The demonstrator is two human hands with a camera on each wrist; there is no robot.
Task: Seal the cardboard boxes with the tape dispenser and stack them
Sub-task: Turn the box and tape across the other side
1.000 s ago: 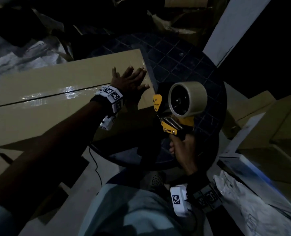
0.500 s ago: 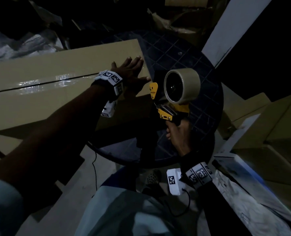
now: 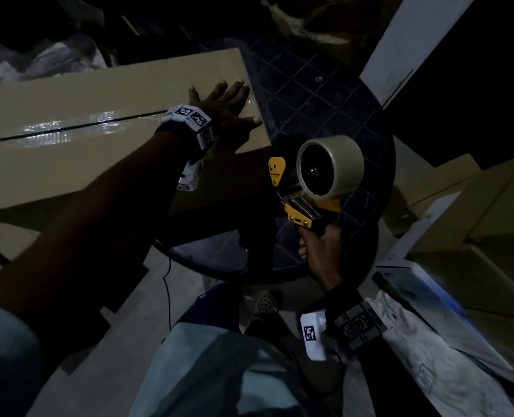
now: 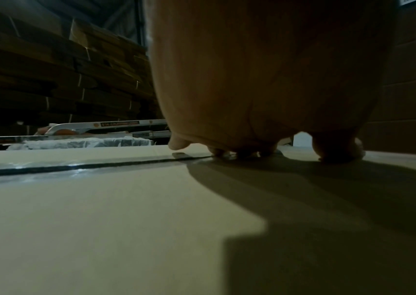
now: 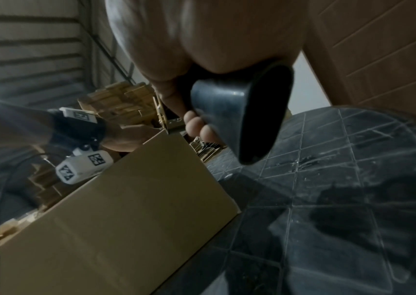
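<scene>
A long cardboard box (image 3: 99, 94) lies on a dark round table (image 3: 324, 94), its centre seam covered with shiny clear tape (image 3: 69, 130). My left hand (image 3: 228, 106) lies flat with straight fingers on the box's right end, over the seam; in the left wrist view its fingertips (image 4: 239, 153) press the taped seam (image 4: 75, 165). My right hand (image 3: 321, 251) grips the black handle (image 5: 242, 119) of a yellow tape dispenser (image 3: 309, 188) with a tan tape roll, held upright in the air just right of the box's near corner (image 5: 234, 211).
More cardboard boxes (image 3: 475, 221) crowd the right side, with a white board (image 3: 406, 40) leaning behind the table. Flattened cardboard (image 3: 129, 311) and crumpled plastic (image 3: 430, 356) cover the floor. Stacks of cartons (image 4: 50, 79) rise behind the box.
My left hand has stayed pressed on the box's right end. The dispenser in my right hand has kept close to the box corner, shifting only slightly.
</scene>
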